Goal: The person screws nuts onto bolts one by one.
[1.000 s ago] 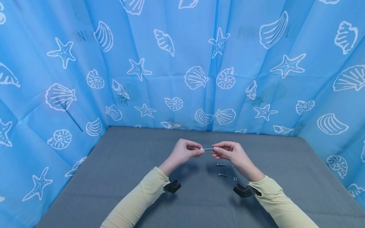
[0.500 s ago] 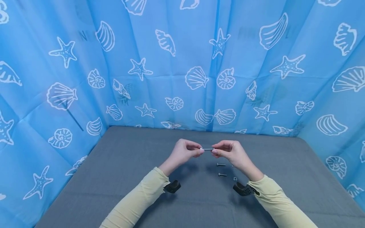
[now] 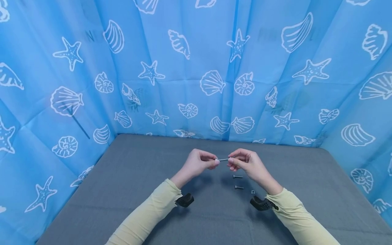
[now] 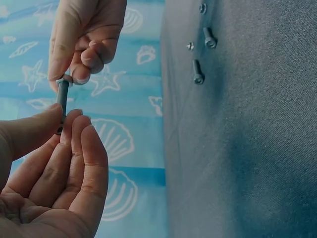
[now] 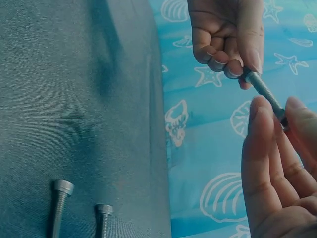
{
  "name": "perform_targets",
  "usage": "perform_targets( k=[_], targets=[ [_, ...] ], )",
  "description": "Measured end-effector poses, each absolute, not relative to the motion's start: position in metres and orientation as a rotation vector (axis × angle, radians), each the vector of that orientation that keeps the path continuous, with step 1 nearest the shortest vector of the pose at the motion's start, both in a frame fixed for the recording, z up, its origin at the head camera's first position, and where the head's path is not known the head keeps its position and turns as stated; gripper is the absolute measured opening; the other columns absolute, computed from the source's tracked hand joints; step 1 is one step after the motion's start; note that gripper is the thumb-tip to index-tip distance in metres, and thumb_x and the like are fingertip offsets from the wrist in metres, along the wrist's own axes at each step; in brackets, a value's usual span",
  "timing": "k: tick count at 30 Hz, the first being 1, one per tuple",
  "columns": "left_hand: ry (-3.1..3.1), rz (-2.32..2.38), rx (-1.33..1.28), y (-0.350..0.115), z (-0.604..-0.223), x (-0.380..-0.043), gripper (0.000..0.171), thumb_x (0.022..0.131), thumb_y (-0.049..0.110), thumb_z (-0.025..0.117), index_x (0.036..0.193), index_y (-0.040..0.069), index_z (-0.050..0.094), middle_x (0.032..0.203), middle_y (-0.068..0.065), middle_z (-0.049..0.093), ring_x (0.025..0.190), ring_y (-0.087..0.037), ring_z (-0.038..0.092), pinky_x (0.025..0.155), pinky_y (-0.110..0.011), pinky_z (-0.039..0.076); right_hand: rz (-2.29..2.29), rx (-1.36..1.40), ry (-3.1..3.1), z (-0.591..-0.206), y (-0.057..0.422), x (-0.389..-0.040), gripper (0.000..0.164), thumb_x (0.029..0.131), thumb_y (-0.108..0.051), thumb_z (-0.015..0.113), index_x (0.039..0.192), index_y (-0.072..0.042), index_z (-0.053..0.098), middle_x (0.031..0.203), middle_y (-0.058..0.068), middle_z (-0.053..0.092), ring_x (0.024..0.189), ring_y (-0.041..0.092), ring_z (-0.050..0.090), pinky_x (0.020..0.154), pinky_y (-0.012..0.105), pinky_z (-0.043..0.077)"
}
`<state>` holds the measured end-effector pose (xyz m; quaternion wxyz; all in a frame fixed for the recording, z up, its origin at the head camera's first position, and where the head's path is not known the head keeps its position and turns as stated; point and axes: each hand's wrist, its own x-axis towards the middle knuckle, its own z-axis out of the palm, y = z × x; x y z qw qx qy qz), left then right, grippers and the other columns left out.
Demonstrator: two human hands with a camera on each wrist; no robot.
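Observation:
A silvery socket-head bolt [image 3: 223, 159] is held level above the table between both hands. My left hand [image 3: 200, 160] pinches its head end between thumb and fingers, as the right wrist view shows along with the bare shank [image 5: 266, 94]. At the other end, my right hand [image 3: 246, 161] pinches a small nut [image 4: 64, 79] between thumb and forefinger. The nut sits at the bolt's tip; how far it is on the thread is hidden by the fingertips.
Two more bolts, a farther one [image 3: 237, 176] and a nearer one [image 3: 239, 187], lie on the grey cloth-covered table [image 3: 147, 170]. A nut [image 3: 252, 192] lies beside them, and another nut [image 4: 190, 46] shows in the left wrist view. A blue curtain [image 3: 190, 85] hangs behind.
My right fingers shift at the bolt's end: the thumb and fingertips draw back, come forward again and regrip the nut. The left hand stays nearly still on the bolt head.

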<state>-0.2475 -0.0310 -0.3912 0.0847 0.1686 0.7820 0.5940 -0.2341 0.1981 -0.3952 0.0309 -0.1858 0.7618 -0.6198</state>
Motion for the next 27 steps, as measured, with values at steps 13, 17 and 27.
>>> perform_targets(
  k=[13, 17, 27],
  targets=[
    [2.328, 1.786, 0.505, -0.033, -0.3915, -0.2484, 0.015, 0.087, 0.017, 0.073, 0.095, 0.004, 0.074, 0.081, -0.005, 0.072, 0.075, -0.016, 0.069, 0.074, -0.04, 0.058, -1.915, -0.604, 2.282, -0.3912, 0.1989, -0.2321, 0.026, 0.09, -0.004, 0.066, 0.112, 0.009, 0.062, 0.099, 0.03, 0.066, 0.084, 0.028, 0.07, 0.073, 0.04, 0.058],
    [2.317, 1.788, 0.492, -0.0341, -0.3904, -0.2476, 0.014, 0.086, 0.018, 0.073, 0.093, 0.006, 0.075, 0.08, -0.002, 0.072, 0.075, -0.015, 0.069, 0.076, -0.042, 0.058, -1.856, -0.622, 2.398, -0.3933, 0.199, -0.2317, 0.026, 0.089, -0.01, 0.068, 0.111, 0.004, 0.066, 0.101, 0.023, 0.067, 0.086, 0.025, 0.069, 0.075, 0.035, 0.058],
    [2.317, 1.784, 0.498, -0.0345, -0.3882, -0.2464, 0.014, 0.086, 0.019, 0.074, 0.094, 0.007, 0.075, 0.08, -0.001, 0.072, 0.074, -0.015, 0.069, 0.078, -0.044, 0.057, -1.833, -0.579, 2.492, -0.3914, 0.198, -0.2312, 0.026, 0.088, -0.014, 0.071, 0.109, 0.0, 0.066, 0.1, 0.023, 0.067, 0.087, 0.03, 0.068, 0.074, 0.032, 0.058]
  ],
)
